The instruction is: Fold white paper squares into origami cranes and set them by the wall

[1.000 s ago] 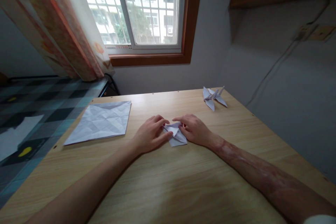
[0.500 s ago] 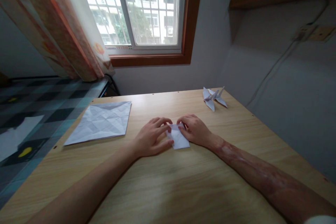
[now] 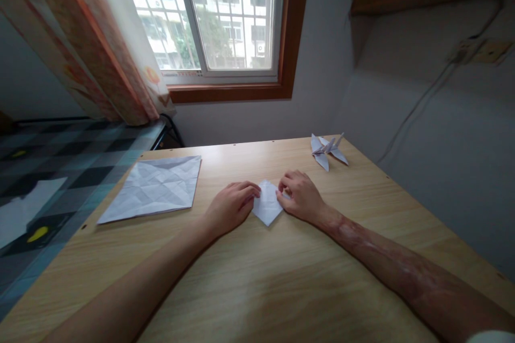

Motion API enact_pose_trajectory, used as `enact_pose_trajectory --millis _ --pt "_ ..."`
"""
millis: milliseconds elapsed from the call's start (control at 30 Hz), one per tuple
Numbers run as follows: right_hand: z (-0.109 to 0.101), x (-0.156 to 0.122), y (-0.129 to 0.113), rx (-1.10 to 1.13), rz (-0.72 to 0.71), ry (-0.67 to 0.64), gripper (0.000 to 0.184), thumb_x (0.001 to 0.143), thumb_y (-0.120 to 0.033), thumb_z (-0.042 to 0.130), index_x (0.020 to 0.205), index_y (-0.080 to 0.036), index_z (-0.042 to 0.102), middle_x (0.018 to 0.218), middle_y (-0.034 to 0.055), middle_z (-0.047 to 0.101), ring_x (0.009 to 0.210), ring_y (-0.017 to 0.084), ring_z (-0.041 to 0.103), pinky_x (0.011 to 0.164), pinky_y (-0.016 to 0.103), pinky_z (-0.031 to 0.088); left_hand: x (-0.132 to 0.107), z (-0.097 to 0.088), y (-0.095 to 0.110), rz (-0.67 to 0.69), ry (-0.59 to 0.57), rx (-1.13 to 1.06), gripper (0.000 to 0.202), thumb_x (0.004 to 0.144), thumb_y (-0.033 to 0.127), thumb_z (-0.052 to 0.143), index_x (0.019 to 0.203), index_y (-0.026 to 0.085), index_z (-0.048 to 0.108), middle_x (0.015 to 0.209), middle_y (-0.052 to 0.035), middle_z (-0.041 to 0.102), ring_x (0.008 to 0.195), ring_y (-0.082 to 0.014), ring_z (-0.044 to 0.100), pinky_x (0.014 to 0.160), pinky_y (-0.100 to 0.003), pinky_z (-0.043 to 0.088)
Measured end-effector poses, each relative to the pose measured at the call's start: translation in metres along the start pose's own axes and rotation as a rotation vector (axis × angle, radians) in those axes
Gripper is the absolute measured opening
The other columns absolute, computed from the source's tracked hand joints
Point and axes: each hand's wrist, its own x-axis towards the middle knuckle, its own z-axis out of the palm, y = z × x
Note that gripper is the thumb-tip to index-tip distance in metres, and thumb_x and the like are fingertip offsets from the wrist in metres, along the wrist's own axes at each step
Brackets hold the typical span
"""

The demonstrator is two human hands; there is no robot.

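Note:
A small folded white paper [image 3: 267,204] lies on the wooden table [image 3: 225,289] with one corner pointing toward me. My left hand [image 3: 233,202] is closed on its left corner, the thumb mostly hidden under the fingers. On the opposite side my right hand [image 3: 300,196] pinches the right corner between curled fingers and thumb. Creases run across the paper's face.
A larger creased white sheet [image 3: 155,185] lies at the table's left. Folded paper cranes [image 3: 328,151] stand near the far right corner. Beyond the left edge is a checked bedspread [image 3: 60,144] with loose white paper [image 3: 32,206] on it.
The folded paper has turned so a corner, not a straight edge, faces me. My left thumb has drawn in toward the fingers, and both hands have shifted to its side corners.

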Motion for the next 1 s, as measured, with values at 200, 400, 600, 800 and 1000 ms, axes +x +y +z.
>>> enact_pose_trajectory --millis 200,400,600,800,1000 --pt "-0.0023 0.0008 0.0011 0.082 -0.031 0.001 0.017 0.092 -0.02 0.075 0.107 -0.022 0.067 0.118 0.012 0.074 0.11 0.032 0.064 0.099 0.048 0.051 -0.0004 -0.0045 0.0066 0.012 -0.026 0.017 0.037 0.096 0.053 0.079 0.119 0.026 0.07 0.129 -0.0098 0.078 0.12 -0.0316 0.074 0.11 -0.051 0.057" --pt "-0.002 -0.0001 0.0024 0.141 -0.095 -0.062 0.043 0.098 -0.024 0.071 0.14 -0.018 0.063 0.142 0.017 0.071 0.131 0.034 0.063 0.116 0.052 0.048 0.0026 -0.0061 0.0048 0.094 -0.041 -0.016 0.02 0.105 0.041 0.068 0.118 0.027 0.073 0.135 -0.0086 0.078 0.128 -0.0288 0.071 0.115 -0.049 0.053" --pt "-0.0006 -0.0001 0.0032 0.146 -0.038 -0.048 0.048 0.095 -0.03 0.077 0.14 -0.017 0.064 0.13 0.0169 0.075 0.119 0.033 0.067 0.109 0.052 0.052 0.0023 -0.0072 0.0064 0.118 -0.077 -0.024 0.025 0.112 0.027 0.051 0.116 0.027 0.076 0.123 -0.0046 0.083 0.113 -0.0216 0.077 0.118 -0.048 0.049" --pt "-0.0028 0.0014 0.0006 0.139 -0.04 -0.022 0.041 0.093 -0.027 0.08 0.131 -0.017 0.066 0.125 0.0159 0.075 0.115 0.034 0.067 0.105 0.051 0.053 0.0005 -0.0071 0.0074 0.103 -0.084 -0.026 0.019 0.103 0.038 0.067 0.117 0.027 0.073 0.126 -0.0064 0.08 0.117 -0.0253 0.076 0.123 -0.05 0.047" --pt "0.0015 0.0023 0.0075 0.293 0.002 0.03 0.044 0.089 -0.019 0.077 0.132 -0.02 0.066 0.116 0.0105 0.074 0.106 0.028 0.066 0.1 0.046 0.053 0.0005 -0.0075 0.0052 0.118 -0.131 -0.092 0.021 0.105 0.038 0.067 0.122 0.029 0.074 0.13 -0.0067 0.08 0.12 -0.0253 0.076 0.12 -0.047 0.051"
